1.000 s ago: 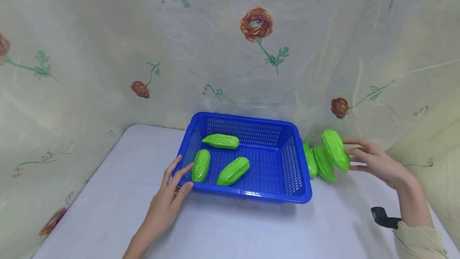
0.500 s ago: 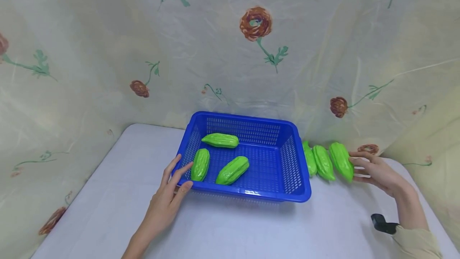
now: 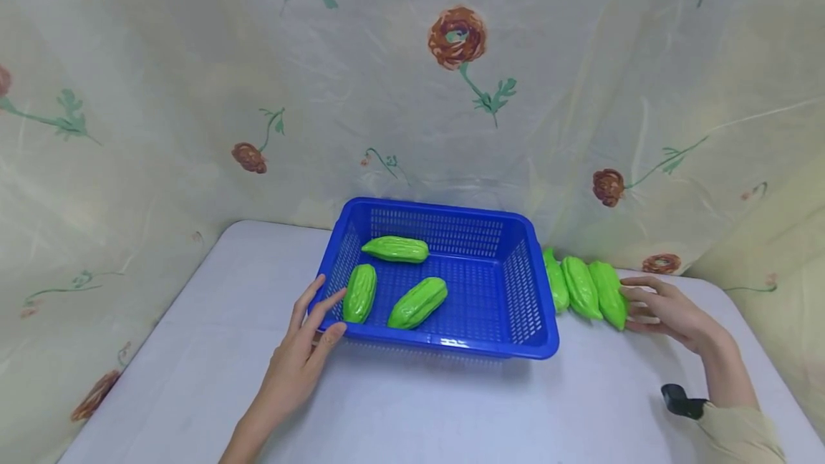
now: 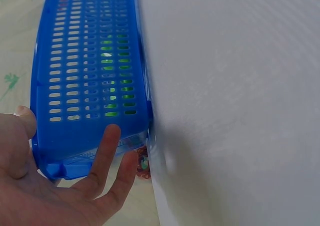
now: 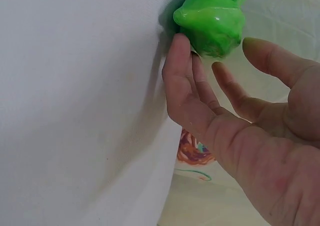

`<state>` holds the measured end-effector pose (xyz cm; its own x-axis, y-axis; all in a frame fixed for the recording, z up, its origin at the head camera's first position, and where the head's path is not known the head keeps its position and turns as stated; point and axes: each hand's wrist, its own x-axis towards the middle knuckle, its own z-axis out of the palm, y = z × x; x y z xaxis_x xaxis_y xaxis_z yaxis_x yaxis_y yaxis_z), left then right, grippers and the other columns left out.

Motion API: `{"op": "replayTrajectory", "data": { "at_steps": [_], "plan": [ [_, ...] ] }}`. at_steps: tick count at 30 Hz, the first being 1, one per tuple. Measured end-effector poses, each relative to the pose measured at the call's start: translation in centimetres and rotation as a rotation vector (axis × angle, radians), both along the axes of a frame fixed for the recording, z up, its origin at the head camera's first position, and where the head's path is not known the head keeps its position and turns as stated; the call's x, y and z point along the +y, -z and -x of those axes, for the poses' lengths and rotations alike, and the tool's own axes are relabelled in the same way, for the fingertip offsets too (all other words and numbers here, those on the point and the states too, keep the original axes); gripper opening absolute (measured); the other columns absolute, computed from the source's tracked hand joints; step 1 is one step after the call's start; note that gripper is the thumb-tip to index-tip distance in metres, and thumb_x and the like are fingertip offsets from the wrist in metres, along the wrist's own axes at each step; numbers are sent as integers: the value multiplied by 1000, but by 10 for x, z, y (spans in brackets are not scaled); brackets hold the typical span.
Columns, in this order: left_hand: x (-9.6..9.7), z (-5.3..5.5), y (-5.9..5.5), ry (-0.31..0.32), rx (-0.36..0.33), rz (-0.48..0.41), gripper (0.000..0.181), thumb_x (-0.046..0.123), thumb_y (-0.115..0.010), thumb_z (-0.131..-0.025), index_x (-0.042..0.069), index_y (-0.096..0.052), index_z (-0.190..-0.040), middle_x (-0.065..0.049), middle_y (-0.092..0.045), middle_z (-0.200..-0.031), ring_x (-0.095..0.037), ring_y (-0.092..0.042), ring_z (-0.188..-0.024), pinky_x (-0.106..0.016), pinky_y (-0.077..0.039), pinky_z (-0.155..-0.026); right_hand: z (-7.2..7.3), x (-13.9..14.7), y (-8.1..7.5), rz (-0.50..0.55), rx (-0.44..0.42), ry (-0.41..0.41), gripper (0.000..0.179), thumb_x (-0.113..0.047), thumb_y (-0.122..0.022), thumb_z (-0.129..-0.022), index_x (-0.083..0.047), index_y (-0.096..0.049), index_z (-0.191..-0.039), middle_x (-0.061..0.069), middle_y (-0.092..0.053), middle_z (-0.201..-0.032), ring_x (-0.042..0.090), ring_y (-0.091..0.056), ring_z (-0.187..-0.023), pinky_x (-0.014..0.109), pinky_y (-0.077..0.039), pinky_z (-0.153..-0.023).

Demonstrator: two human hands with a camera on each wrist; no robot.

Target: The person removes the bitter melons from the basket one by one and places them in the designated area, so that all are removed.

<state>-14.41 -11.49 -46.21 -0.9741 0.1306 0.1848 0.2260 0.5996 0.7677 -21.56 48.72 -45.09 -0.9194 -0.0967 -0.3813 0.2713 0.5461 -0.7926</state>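
Note:
Three glossy green ridged bitter melons [image 3: 607,296] lie side by side at the right of the blue plastic basket [image 3: 445,339]. My right hand [image 3: 667,311] touches the outermost one with its fingertips; in the right wrist view the fingers [image 5: 179,55] are spread loosely and the thumb stands off. Inside the basket lie three more bitter melons [image 3: 417,303], two toward the front and one at the back left. My left hand [image 3: 296,361] rests at the basket's front left corner, fingers extended over the rim, thumb on the front rim. In the left wrist view two fingers [image 4: 106,151] lie along its outer wall.
A white cloth-covered table [image 3: 451,414] carries everything. Behind and beside it hangs a floral curtain [image 3: 412,106], close to the basket's back rim. A black band [image 3: 683,401] is on the right wrist by the sleeve.
My right hand has lowered the held bitter melon to the table, moved it left against the other two and loosened its fingers. The left hand and the basket stay in place.

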Motion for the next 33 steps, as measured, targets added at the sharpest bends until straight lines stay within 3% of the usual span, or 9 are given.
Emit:
{"op": "replayTrajectory", "data": {
  "at_steps": [4,6,12,15,19,24,29,31,33],
  "plan": [
    [0,0,1,-4,-4,1,48,37,-54,-114,29,-50,-161,0,-20,-181,-16,-68,-103,-23,-55,-79,-1,0,-2,1,-16,3,71,-32,-38,-119,18,-10,-162,46,-32,-158,7,-65,-111,34,-65,-94],
    [0,0,1,-6,-11,3,48,37,-54,-114,30,-50,-161,0,-20,-181,-15,-68,-103,-22,-55,-78,-2,1,-3,-3,-13,17,71,-32,-40,-118,17,-12,-162,41,-42,-154,4,-66,-108,34,-65,-93],
    [1,0,1,-5,-17,-4,48,39,-54,-114,31,-49,-161,3,-20,-181,-15,-68,-104,-23,-55,-80,-2,-1,-11,-119,85,42,69,-33,-41,-118,18,-21,-160,41,-50,-151,0,-68,-106,32,-65,-90],
    [0,-1,1,-9,-12,-1,48,37,-54,-114,30,-50,-161,1,-21,-181,-15,-68,-103,-23,-55,-79,-1,-8,-17,-213,165,49,65,-33,-37,-118,17,-28,-159,45,-39,-157,27,-69,-122,39,-64,-93],
    [-1,-3,2,-19,-14,8,47,36,-55,-114,29,-51,-161,0,-22,-181,-14,-69,-103,-22,-55,-79,3,-26,-27,-301,291,72,60,-33,-36,-118,13,-39,-156,43,-42,-156,58,-52,-136,28,-60,-85],
    [0,-2,2,-19,-25,7,48,36,-55,-114,30,-50,-161,1,-21,-181,-15,-68,-104,-23,-56,-82,8,-56,-49,-311,428,87,55,-34,-42,-117,7,-49,-153,38,-53,-152,51,-56,-132,7,-47,-76],
    [1,0,-1,-17,-29,2,48,35,-55,-114,29,-50,-161,1,-20,-181,-16,-67,-104,-23,-56,-81,11,-91,-77,-296,483,22,53,-37,-47,-116,0,-52,-154,30,-58,-153,39,-64,-127,4,-47,-80],
    [0,0,-1,-15,-23,1,48,36,-55,-114,29,-51,-161,1,-21,-181,-15,-67,-104,-23,-55,-80,11,-105,-87,-273,495,-23,51,-35,-48,-116,-2,-52,-155,28,-59,-153,20,-70,-120,5,-49,-83],
    [1,0,-2,-13,-17,2,47,36,-55,-114,29,-51,-161,0,-21,-181,-15,-67,-104,-22,-55,-80,10,-119,-96,-249,493,-71,49,-34,-49,-116,-3,-53,-154,27,-59,-153,21,-71,-122,6,-52,-86]
  ]
}}
